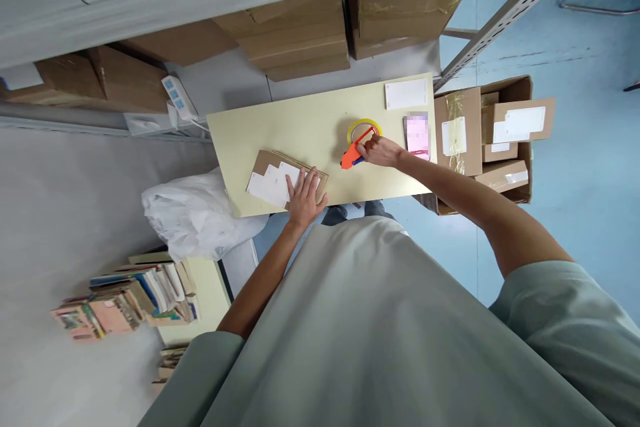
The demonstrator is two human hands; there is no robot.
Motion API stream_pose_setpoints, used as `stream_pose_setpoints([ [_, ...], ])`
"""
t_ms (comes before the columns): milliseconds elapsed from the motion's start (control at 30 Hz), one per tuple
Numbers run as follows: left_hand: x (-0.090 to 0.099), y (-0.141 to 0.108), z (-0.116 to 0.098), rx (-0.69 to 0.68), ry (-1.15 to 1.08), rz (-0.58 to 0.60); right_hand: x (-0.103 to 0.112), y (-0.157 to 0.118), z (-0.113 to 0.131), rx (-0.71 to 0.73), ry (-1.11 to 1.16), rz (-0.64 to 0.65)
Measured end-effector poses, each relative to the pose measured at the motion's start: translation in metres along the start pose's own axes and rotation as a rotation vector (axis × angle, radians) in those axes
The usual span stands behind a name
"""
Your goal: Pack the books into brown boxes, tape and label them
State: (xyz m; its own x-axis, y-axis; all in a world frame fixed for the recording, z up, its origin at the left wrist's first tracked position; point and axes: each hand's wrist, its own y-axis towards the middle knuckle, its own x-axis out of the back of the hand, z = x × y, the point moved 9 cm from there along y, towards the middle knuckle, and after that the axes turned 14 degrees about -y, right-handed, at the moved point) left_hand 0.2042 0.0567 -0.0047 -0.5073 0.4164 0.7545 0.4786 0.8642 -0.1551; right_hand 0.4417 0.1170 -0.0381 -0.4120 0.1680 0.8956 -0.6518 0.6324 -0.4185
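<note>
My left hand point(303, 197) lies with spread fingers on a brown cardboard package point(263, 161) near the front of the pale yellow table point(290, 123). White labels point(273, 183) cover much of its top. To the right, my right hand point(380, 150) is closed around the handle of an orange tape dispenser point(350, 157), which carries a roll of yellow tape point(356, 127). The dispenser is over the middle of the table, apart from the package. Whether it touches the tabletop I cannot tell.
A stack of white labels point(406, 94) and a pinkish item point(418, 136) lie at the table's right end. Beyond stands an open carton point(524, 177) holding boxes. Left are a white plastic bag point(195, 213) and piled books point(150, 290). A shelf with cartons point(305, 30) runs behind.
</note>
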Motion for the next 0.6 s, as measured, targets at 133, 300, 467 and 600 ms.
stream_pose_setpoints([
  [133,-0.001,0.0,0.002,-0.002,0.025,-0.008,0.011,0.017,0.0,-0.067,0.032,-0.022],
  [300,-0.003,0.0,0.003,-0.002,0.024,-0.011,0.025,0.041,0.007,-0.094,0.065,-0.008],
  [467,-0.004,0.002,0.005,0.043,0.002,-0.006,0.043,0.061,0.02,-0.081,0.096,-0.005],
  [600,-0.002,0.003,0.001,0.057,-0.004,-0.017,0.057,0.073,0.036,-0.064,0.124,0.006],
])
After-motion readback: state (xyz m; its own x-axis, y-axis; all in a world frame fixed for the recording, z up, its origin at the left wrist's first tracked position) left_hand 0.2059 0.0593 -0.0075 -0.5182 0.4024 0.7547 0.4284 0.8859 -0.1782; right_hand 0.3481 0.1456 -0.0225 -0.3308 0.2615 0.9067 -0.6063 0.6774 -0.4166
